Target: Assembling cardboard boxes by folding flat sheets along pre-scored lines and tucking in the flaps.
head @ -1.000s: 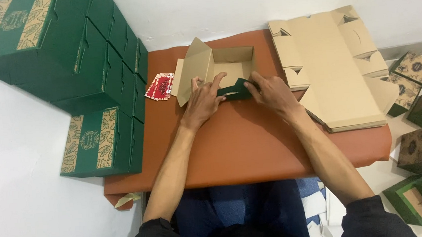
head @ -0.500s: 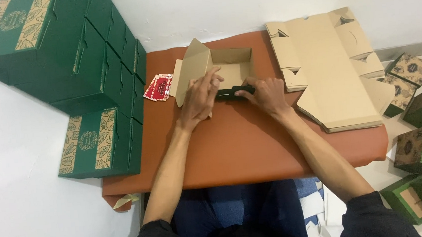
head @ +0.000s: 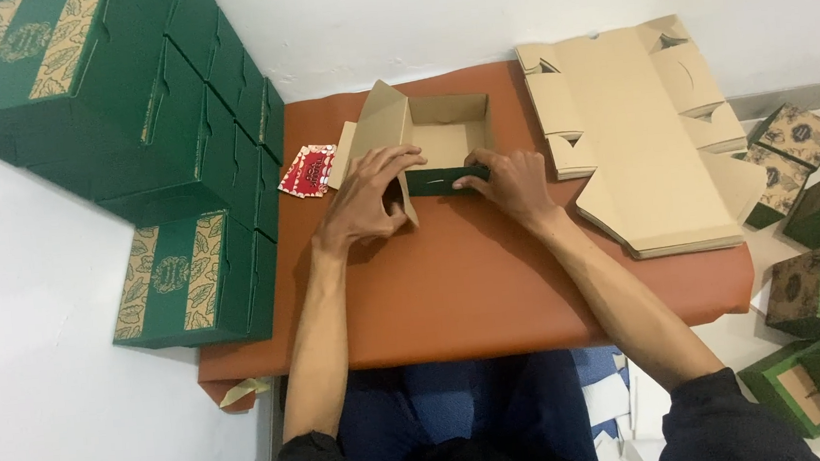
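Half-folded cardboard box [head: 442,140] sits mid-bench toward the far edge, brown inside, dark green outside, open top up, left flap standing tilted. Left hand [head: 368,197] grip is curled and pressed on the box's near-left corner, fingers [head: 402,159] bent over the flap edge; right hand [head: 513,181] grip is pressed together flat on the green near wall, fingertips touching it. Both hands touch the box, thumbs toward each other. Bench [head: 472,274] has an orange-brown top. Just left of the box, touching or nearly touching its side flap, lies one small red-and-white packet [head: 306,170] (print too small to tell). Right of the box, just beside it, a stack of flat unfolded box blanks [head: 637,135] covers the bench's right end and overhangs the edge; count in the stack cannot be told. Left of the bench, a pile of finished green boxes with gold leaf bands [head: 130,135] stands against the wall, about seven or eight visible, some hidden behind others, the lowest one [head: 189,277] hard against the bench's left edge. On the floor at right, six smaller boxes [head: 815,291]: two brown patterned, four green, well apart from the hands. One scrap of tape or paper [head: 242,392] hangs at the bench's near-left corner. Nothing lies between the hands and the box; forearms cross bare bench.
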